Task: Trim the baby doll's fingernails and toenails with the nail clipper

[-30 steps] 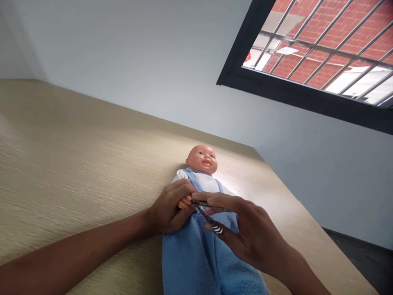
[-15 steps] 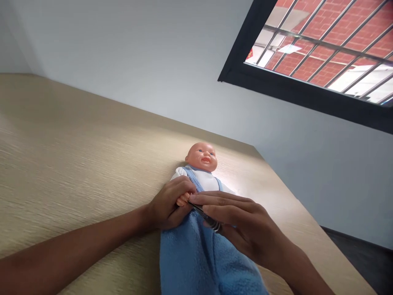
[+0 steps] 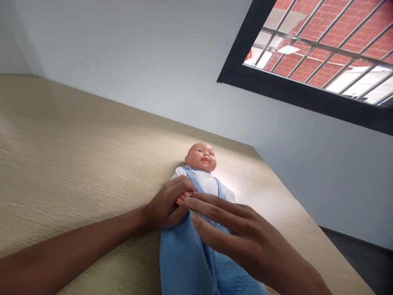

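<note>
A baby doll (image 3: 201,157) lies on its back, dressed in a white top and fuzzy blue overalls (image 3: 184,254). My left hand (image 3: 170,203) is closed around the doll's forearm, so the small orange-pink doll hand (image 3: 181,199) pokes out between thumb and fingers. From the right, my right hand (image 3: 236,229) reaches over the doll's belly, fingers long and close together, their tips against the doll's fingers. Beneath them is a slim metal tool like a nail clipper, now almost wholly covered; just a small pale bit shows near the fingertips.
The doll rests on a light wood-grain table (image 3: 92,164), whose right edge slants down toward a dark floor (image 3: 359,254). Behind stands a pale wall (image 3: 138,53). A dark-framed window (image 3: 294,88) with metal bars is at upper right.
My right hand has turned and shifted slightly left, its fingers now covering the metal tool that showed before. The left hand and the doll have stayed put.
</note>
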### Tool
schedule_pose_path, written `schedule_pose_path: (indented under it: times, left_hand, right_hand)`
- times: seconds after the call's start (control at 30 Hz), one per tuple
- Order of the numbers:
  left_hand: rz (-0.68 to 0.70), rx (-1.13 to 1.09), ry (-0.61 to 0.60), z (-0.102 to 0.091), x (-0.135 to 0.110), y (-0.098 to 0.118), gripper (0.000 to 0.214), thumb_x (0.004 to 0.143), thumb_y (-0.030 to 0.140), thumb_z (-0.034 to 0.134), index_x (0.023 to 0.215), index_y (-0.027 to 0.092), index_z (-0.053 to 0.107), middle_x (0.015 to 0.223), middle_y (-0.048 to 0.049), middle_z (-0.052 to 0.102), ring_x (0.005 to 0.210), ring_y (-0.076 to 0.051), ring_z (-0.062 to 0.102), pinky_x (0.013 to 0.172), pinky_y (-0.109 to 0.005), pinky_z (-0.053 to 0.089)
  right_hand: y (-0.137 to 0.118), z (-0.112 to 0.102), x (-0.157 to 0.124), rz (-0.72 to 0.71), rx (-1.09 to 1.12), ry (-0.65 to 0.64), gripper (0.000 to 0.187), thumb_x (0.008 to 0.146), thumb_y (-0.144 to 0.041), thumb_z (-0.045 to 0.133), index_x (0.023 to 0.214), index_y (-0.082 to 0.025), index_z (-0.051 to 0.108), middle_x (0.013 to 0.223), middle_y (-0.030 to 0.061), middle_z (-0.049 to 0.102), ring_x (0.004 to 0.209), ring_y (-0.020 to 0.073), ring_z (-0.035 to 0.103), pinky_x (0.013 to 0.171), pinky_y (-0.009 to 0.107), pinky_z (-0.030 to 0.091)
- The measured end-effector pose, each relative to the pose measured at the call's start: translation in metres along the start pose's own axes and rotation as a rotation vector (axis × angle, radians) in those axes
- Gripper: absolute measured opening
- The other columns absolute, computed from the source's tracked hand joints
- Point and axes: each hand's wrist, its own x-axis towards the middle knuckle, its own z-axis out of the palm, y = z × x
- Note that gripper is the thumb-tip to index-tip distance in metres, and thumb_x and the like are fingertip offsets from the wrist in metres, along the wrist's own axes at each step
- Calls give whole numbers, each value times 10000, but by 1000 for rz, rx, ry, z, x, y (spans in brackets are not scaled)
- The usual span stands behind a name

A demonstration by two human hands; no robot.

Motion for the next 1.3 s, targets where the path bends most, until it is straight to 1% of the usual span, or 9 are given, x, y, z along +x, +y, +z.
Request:
schedule_pose_path:
  times: [0.07,0.13,0.27,0.37,0.5,0.67,1.0,1.17,1.3]
  left_hand:
    - [1,1,5,0,0,0,92,944,246,444,912,173,490,801,-36,533,715,-159,489,654,-290,417]
    - [2,1,4,0,0,1,88,942,241,444,913,173,491,803,-37,536,716,-159,489,656,-289,417]
    - [7,11,-3,-1,0,1,90,937,252,466,926,171,502,817,-46,552,741,-170,500,677,-299,427]
    - [13,21,-14,-2,1,1,90,931,247,470,941,167,511,828,-52,562,753,-177,507,688,-304,435]
    - [18,25,-19,-2,1,0,76,916,227,465,940,168,506,841,-57,562,758,-179,518,692,-303,443]
    - [21,20,-7,-1,0,-1,66,905,217,472,946,173,498,839,-52,556,754,-176,517,690,-300,440]
    - [18,10,-2,-1,0,-1,64,915,222,459,947,178,492,827,-43,544,729,-167,502,670,-290,428]
    - [12,3,-9,-1,0,-1,81,930,248,463,950,178,497,844,-48,554,744,-169,522,685,-294,446]
    - [6,-3,-10,-1,0,-1,78,933,248,465,946,177,495,836,-44,550,745,-169,521,683,-290,450]
  right_hand:
    - [-3,1,1,-7,-65,-15,273,962,-3,430,1079,-159,621,1312,135,659,1205,299,640,769,359,651]
    - [-2,2,0,-3,-66,-21,264,962,-9,437,1085,-160,617,1310,139,659,1216,308,631,768,361,648]
    - [8,9,-8,109,255,77,248,973,-74,527,1187,-194,562,1316,97,654,1219,201,626,931,308,591]
    - [17,13,-13,231,489,137,315,930,-88,613,1201,-231,543,1276,63,656,1152,158,653,905,263,583]
    - [21,16,-12,216,566,103,325,919,-63,617,1193,-227,559,1190,53,681,1133,158,647,931,276,564]
    - [19,17,-9,159,511,103,343,914,-12,594,1198,-203,572,1185,66,691,1170,166,621,966,291,545]
    - [15,19,-4,28,291,164,220,982,-57,512,1165,-149,592,1187,90,710,1202,201,613,916,328,583]
    - [14,14,-4,2,206,127,210,972,-39,525,1145,-125,606,1209,111,709,1216,229,616,910,352,594]
    - [7,9,-2,-14,37,112,168,957,-50,558,1071,-147,634,1199,80,722,1156,248,661,770,321,622]
